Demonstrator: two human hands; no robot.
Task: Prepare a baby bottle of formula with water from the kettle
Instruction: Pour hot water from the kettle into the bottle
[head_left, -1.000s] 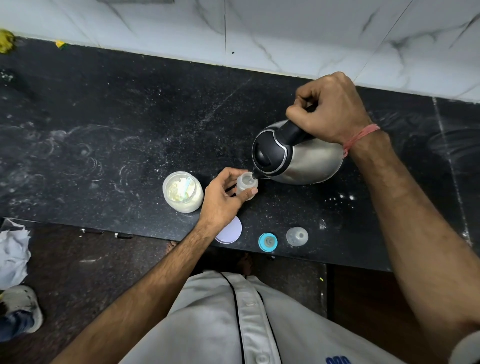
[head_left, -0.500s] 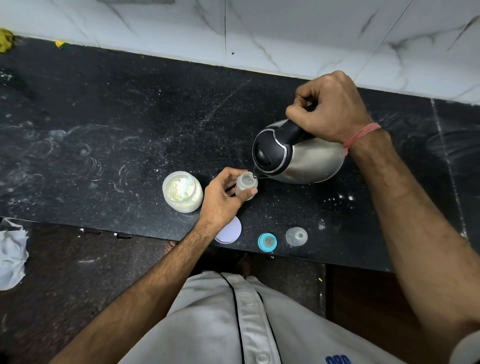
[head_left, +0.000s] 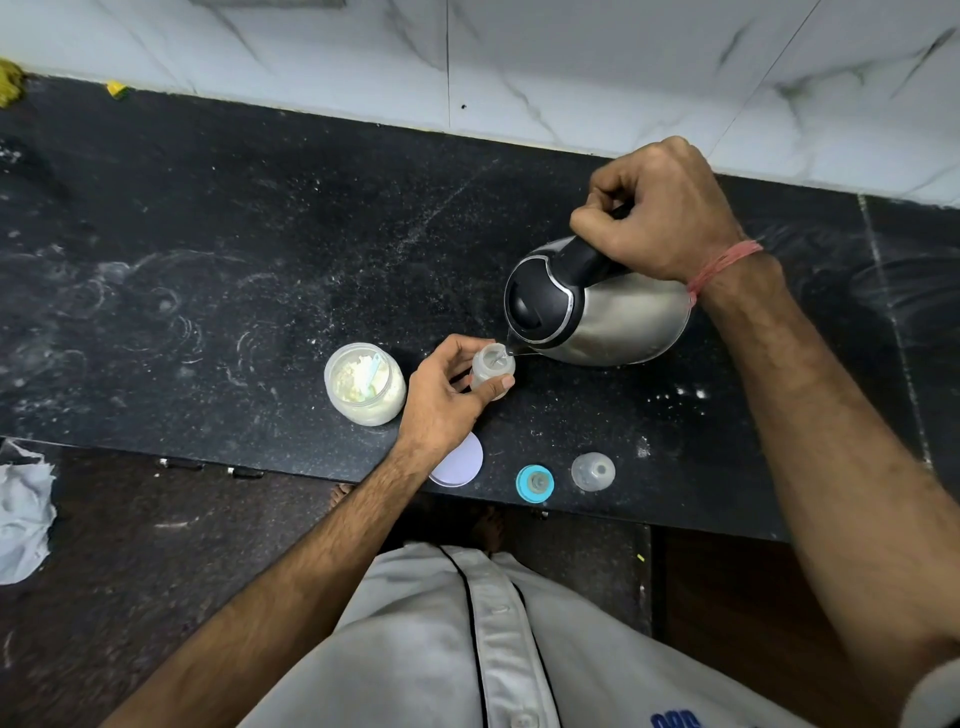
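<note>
On the black counter (head_left: 260, 249) I am still pouring.
Right hand (head_left: 665, 218) gripping tilted kettle (head_left: 597, 317); left hand (head_left: 441, 395) pinching bottle (head_left: 491, 366), unchanged, filling continues.

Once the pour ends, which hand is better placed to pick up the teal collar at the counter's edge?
Left, probably. The left hand holds only the bottle, close to the collar, and could let go. The right hand has its grip on the tilted kettle, farther back.
</note>
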